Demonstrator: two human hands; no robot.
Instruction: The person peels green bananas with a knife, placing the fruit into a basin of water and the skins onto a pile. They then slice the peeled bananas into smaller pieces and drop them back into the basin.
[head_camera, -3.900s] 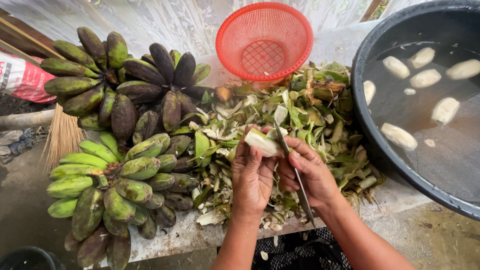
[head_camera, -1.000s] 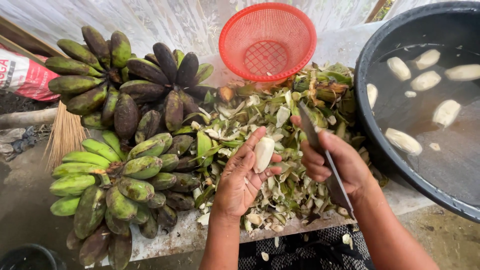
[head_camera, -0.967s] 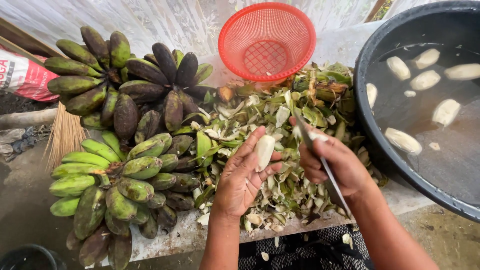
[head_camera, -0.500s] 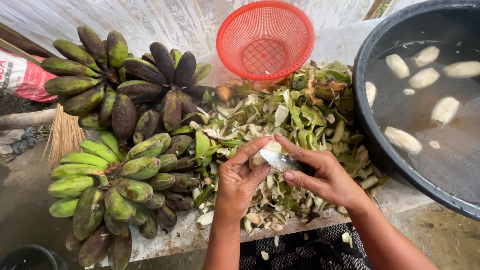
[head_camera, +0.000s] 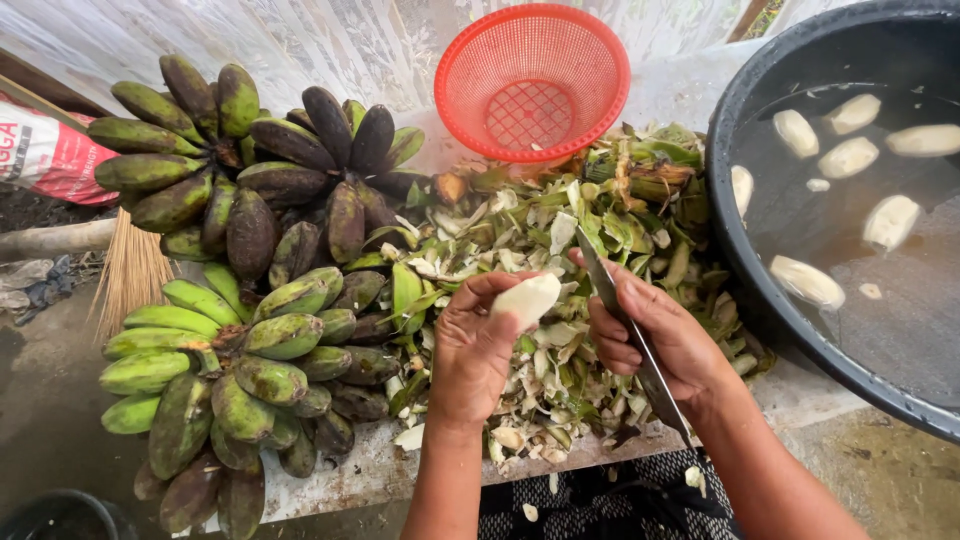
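**Blade lifted off the fruit**

Since half a second ago, knife (head_camera: 630, 325) swung clear; right hand (head_camera: 660, 340) grips it, tip pointing away. Left hand (head_camera: 475, 345) closed around peeled banana (head_camera: 527, 298), above peel heap (head_camera: 560, 250). Risk: slippery flesh, blade close to fingers, could nick on return.

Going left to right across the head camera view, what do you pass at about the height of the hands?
Broom bristles → green banana bunches → left hand holding a peeled banana → right hand with a knife → black tub of water with peeled bananas.
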